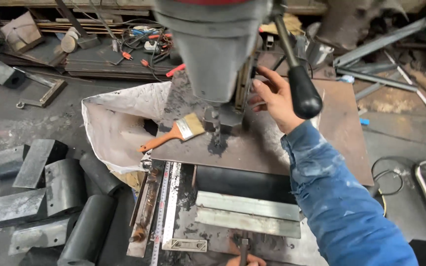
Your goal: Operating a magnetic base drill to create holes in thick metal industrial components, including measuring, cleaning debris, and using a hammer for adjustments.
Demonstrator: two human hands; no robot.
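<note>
Now my right hand (271,98) released, fingers spread beside drill press head (213,44), touching nothing clearly. Drill bit (217,129) down on steel plate (341,128), dark chips around: hole seems underway. Brush (176,133) lies near plate's left edge, chips not yet swept. My left hand (245,260), bottom edge, grasping small handle (243,246).

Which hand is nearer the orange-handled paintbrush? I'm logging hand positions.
Right. The right hand is up beside the drill head, across the plate from the paintbrush. The left hand sits at the bottom edge, farther off.
</note>
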